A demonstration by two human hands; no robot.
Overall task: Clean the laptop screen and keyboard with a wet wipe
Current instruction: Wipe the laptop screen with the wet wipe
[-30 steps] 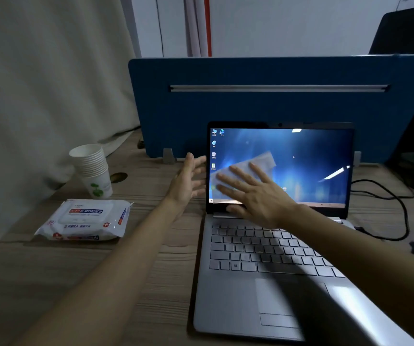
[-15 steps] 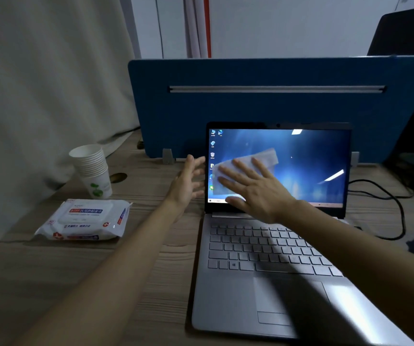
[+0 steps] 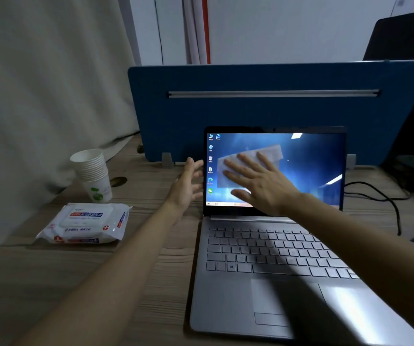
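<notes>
The right hand (image 3: 261, 181), fingers spread flat, presses a thin white wet wipe (image 3: 268, 153) against the lit blue screen (image 3: 310, 171) of the open silver laptop (image 3: 228, 295). The left hand (image 3: 188, 183) hovers open, fingers straight, just beside the screen's left edge, holding nothing.

Bystanders around the blue divider panel (image 3: 275, 111) on the wooden counter (image 3: 51, 283)

The blue divider panel stands upright along the counter's far edge, held by grey clips (image 3: 167, 160) at its base, with a pale metal rail (image 3: 273, 93) running across its face. Left of the panel and nearer the viewer stands a stack of white paper cups (image 3: 91, 174) with a green print on the lowest cup; just beside the stack a round grommet hole (image 3: 118, 181) sits in the counter. Left of the panel hangs a pale curtain (image 3: 46, 83). Behind the panel rise a white wall and white and red pipes (image 3: 199, 28). Below the panel's right end a black cable (image 3: 385, 198) loops over the counter. A dark chair back (image 3: 405, 36) shows above the panel's right corner.
</notes>
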